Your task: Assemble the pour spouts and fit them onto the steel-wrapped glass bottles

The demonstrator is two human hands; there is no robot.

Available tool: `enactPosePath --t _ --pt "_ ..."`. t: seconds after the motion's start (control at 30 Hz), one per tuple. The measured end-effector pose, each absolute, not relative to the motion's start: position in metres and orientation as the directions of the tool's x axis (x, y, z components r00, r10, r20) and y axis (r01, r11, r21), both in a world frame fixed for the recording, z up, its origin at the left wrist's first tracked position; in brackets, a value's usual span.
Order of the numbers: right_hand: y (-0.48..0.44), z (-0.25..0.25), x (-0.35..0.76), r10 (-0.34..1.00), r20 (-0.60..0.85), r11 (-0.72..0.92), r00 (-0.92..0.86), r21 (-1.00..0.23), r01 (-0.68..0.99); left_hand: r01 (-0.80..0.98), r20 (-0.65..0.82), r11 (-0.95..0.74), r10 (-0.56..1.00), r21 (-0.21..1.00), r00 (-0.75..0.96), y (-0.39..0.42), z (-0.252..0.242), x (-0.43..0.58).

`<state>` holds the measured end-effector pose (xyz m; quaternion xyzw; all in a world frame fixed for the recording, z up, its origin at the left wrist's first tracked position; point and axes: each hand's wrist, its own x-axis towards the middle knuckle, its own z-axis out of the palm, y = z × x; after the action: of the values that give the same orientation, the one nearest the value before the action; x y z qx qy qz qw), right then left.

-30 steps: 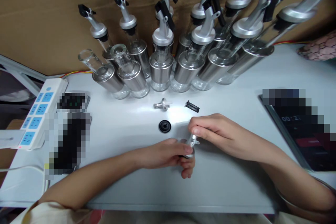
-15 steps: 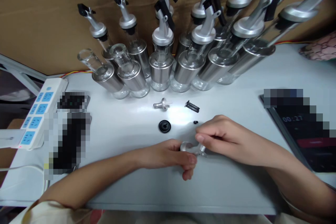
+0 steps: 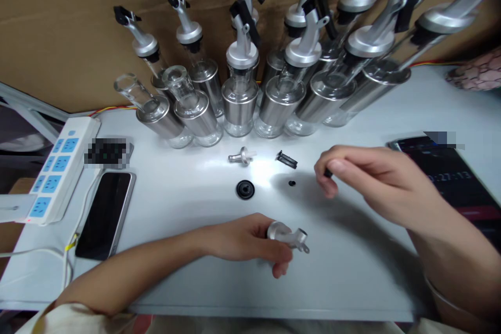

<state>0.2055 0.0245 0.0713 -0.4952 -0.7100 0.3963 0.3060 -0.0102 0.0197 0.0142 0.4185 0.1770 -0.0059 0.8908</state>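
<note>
My left hand (image 3: 250, 242) is closed around a silver pourer spout (image 3: 299, 240), whose open end and small side lug point right. Raised to the right, my right hand (image 3: 364, 175) pinches a small black piece (image 3: 327, 173) between thumb and fingers; most of it is hidden. On the table between and beyond my hands lie a round black stopper (image 3: 245, 189), a tiny black plug (image 3: 291, 183), a black lever (image 3: 287, 159) and a small metal fitting with a clear tip (image 3: 242, 156).
Several glass bottles with steel sleeves (image 3: 239, 104) stand along the back, most topped with pourers; two at front left have bare necks. A power strip (image 3: 72, 167) and a phone (image 3: 105, 214) lie left. A phone showing a timer (image 3: 450, 167) lies right.
My right hand has moved up and right, away from the spout, with a small black piece now showing in its fingers. My left hand still holds the spout, slightly lower.
</note>
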Motion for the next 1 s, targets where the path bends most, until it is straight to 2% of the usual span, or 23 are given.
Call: enactPosePath --t 0.1,0.23,0.43,0.63,0.87,1.0 --pt "0.028 0.07 0.211 0.973 0.049 0.144 -0.224 -0.89 0.433 0.126 -0.319 0.704 0.149 0.699 0.936 0.02 0.014 -0.01" --pt "0.028 0.062 0.213 0.959 0.013 0.157 -0.283 -0.855 0.495 0.092 -0.315 0.769 0.146 0.632 0.938 0.02 0.01 -0.009" --pt "0.033 0.049 0.22 0.917 0.012 0.286 -0.398 -0.715 0.638 0.085 -0.324 0.778 0.157 0.622 0.933 0.02 0.013 -0.008" --pt "0.033 0.047 0.221 0.905 -0.028 0.277 -0.424 -0.718 0.639 0.089 -0.328 0.778 0.155 0.622 0.932 0.02 0.011 -0.008" --pt "0.03 0.047 0.219 0.911 0.008 0.325 -0.413 -0.631 0.705 0.071 -0.314 0.791 0.157 0.608 0.936 0.019 0.009 -0.008" --pt "0.031 0.048 0.217 0.904 -0.048 0.304 -0.424 -0.624 0.72 0.068 -0.322 0.794 0.166 0.604 0.932 0.019 0.011 -0.008"
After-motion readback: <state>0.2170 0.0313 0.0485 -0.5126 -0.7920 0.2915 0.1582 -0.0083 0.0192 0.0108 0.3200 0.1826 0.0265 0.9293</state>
